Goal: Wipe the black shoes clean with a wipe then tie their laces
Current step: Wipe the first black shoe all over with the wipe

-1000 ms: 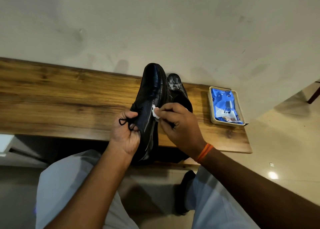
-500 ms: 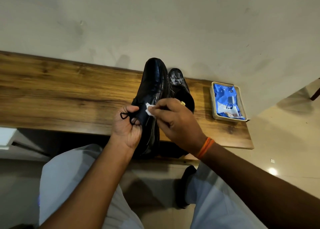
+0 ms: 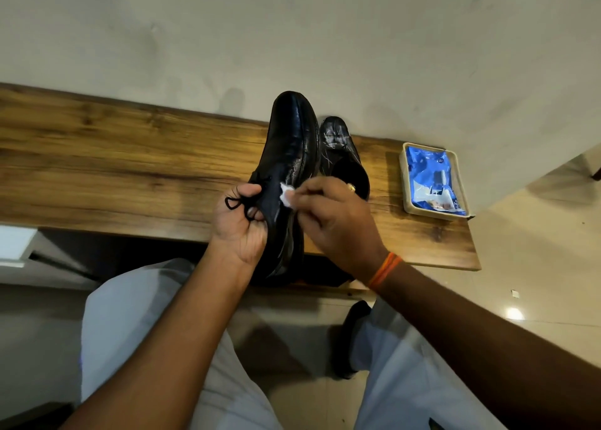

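Note:
A glossy black shoe (image 3: 289, 146) is held tilted on its side above the wooden shelf (image 3: 113, 169), toe pointing at the wall. My left hand (image 3: 240, 224) grips it from the left near the lacing, and a loop of black lace (image 3: 235, 202) lies across the fingers. My right hand (image 3: 335, 221) pinches a small white wipe (image 3: 287, 195) against the shoe's side. The second black shoe (image 3: 338, 149), scuffed with pale streaks, stands on the shelf just right of the first, partly hidden by my right hand.
A beige tray (image 3: 406, 182) holding a blue wipes packet (image 3: 431, 179) sits at the shelf's right end. A plain wall rises right behind the shelf. My knees in light trousers are below, with a dark shoe (image 3: 351, 338) on the floor between them.
My right hand slid the wipe leftward and slightly down across the held shoe's side. My left hand kept its grip with the lace loop.

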